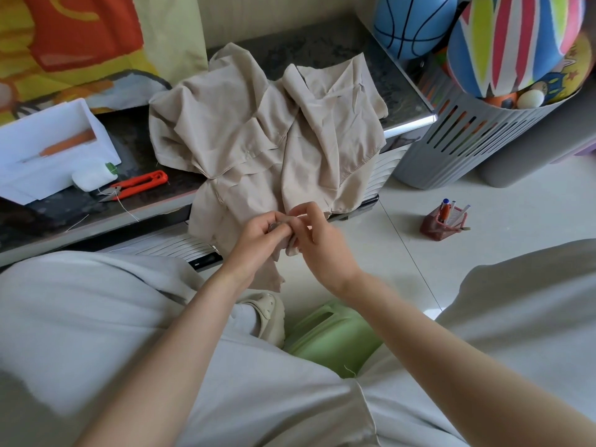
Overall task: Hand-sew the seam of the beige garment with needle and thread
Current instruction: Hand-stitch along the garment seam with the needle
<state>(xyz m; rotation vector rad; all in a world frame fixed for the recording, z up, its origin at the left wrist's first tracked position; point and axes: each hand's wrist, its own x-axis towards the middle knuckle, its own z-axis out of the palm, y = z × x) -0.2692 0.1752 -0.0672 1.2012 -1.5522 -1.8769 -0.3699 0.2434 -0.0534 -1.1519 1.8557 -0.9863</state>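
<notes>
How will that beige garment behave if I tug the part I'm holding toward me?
Probably floppy: the beige garment lies creased on the dark tabletop and droops over its edge. It looks thin and light, so a tug from the left hand and right hand might slide the whole piece off.

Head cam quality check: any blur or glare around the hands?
Head view: right hand is smeared by motion, left hand sharper; the needle can't be made out against the beige garment. Head view: white box is blown out, and the table's metal corner glints.
</notes>
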